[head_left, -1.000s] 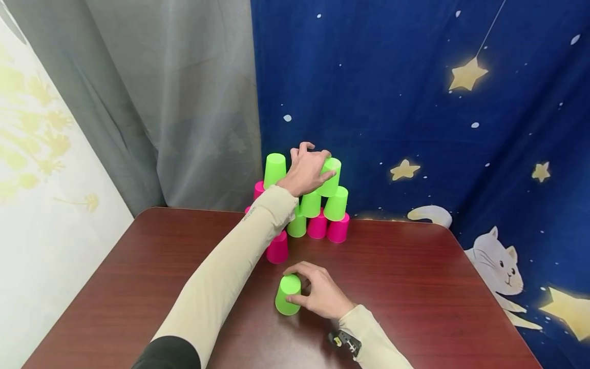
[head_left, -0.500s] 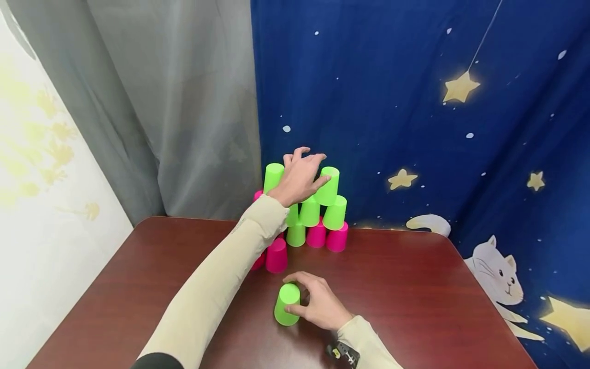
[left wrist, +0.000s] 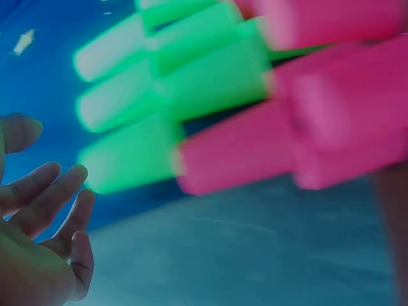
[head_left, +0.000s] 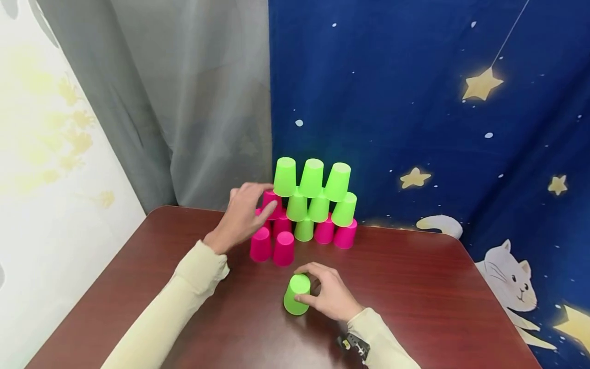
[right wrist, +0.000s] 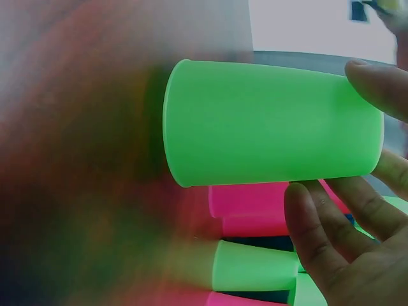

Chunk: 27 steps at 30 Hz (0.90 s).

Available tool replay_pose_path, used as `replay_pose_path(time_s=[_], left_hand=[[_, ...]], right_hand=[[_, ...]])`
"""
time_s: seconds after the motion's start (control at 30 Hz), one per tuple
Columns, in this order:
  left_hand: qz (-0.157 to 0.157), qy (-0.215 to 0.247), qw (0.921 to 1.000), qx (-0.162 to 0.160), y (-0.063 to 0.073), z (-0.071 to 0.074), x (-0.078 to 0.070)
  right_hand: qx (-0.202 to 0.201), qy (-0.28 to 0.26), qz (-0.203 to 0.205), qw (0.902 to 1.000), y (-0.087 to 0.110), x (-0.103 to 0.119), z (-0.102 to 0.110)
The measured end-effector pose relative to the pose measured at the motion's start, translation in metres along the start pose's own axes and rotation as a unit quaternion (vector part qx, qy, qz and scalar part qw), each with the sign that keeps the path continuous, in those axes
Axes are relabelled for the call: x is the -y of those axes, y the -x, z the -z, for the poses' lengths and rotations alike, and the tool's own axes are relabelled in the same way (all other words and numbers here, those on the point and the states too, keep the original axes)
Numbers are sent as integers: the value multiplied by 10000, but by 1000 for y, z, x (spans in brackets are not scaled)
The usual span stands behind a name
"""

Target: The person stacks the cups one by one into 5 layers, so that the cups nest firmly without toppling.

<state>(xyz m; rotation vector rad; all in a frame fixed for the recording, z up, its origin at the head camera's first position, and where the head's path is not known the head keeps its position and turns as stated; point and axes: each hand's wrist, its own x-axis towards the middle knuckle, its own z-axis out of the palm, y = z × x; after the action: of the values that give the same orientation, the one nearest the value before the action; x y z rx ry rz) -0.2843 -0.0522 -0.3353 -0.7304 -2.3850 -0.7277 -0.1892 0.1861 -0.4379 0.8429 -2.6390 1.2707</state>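
In the head view my left hand (head_left: 241,215) is beside the left end of a stack of upside-down cups, near a pink cup (head_left: 272,206). Its fingers are spread and hold nothing, which the left wrist view also shows. My right hand (head_left: 335,296) holds an upside-down green cup (head_left: 295,295) on the table, fingers and thumb around its upper part. The right wrist view shows the thumb and fingers on opposite sides of this green cup (right wrist: 268,124). Three green cups, the middle one (head_left: 311,178) among them, form the stack's top row.
Two pink cups, one of them at the right (head_left: 283,249), stand in front of the stack. Pink and green cups make up its lower rows. The brown table (head_left: 415,292) ends at a blue starry curtain (head_left: 415,102) and a grey curtain (head_left: 216,102).
My left hand has withdrawn from the top of the stack, down and to the left, uncovering the middle top green cup. My right hand stays on its green cup.
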Motion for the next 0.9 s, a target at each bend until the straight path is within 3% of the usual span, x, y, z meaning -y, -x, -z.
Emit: replay_pose_path(time_s=[0.17,0.33,0.63,0.9], left_hand=[[449,95,9985,294,42,-22,23],[893,97,9947,508,68,-42,34],[1556,156,9847,764,80,-63,41],[1780,204,9796,913,81,-73,46]], right_hand=[[17,123,70,9999,-9,3,13],[188,126,147,9996,-20,8,26],[341,128,113,9993,-41,18,64],[436,663,42,9968,-66,27,103]])
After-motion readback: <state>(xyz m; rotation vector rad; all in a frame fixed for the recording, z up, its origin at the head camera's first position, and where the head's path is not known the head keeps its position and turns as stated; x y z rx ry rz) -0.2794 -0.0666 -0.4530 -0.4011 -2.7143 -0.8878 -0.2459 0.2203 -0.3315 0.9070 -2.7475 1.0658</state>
